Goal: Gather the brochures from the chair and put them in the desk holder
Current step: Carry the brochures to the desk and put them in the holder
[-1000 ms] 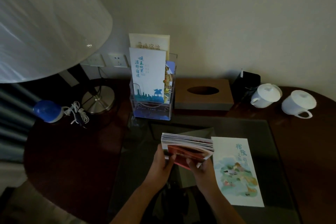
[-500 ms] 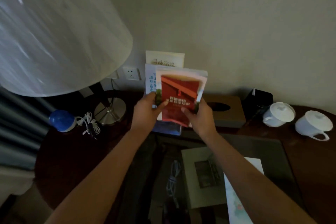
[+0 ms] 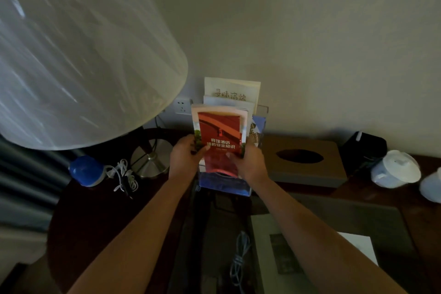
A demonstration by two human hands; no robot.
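Observation:
A stack of brochures (image 3: 220,131) with a red cover in front stands upright in the front pocket of the clear desk holder (image 3: 224,186) against the wall. My left hand (image 3: 183,159) grips the stack's left edge and my right hand (image 3: 250,163) grips its right edge. Behind it in the holder stand a white brochure and a cream brochure (image 3: 232,89) with brown lettering. The stack's lower end is hidden by my hands and the holder's front wall.
A large white lampshade (image 3: 78,55) hangs at the left over a metal lamp base (image 3: 151,159). A blue object with a white cable (image 3: 87,170), a brown tissue box (image 3: 303,162), a black box and white lidded cups (image 3: 396,168) stand around the dark desk. One pale brochure (image 3: 360,246) lies at the right.
Both hands lifted the stack off the desk, turned it upright and lowered it into the holder's front pocket. The camera moved closer to the holder.

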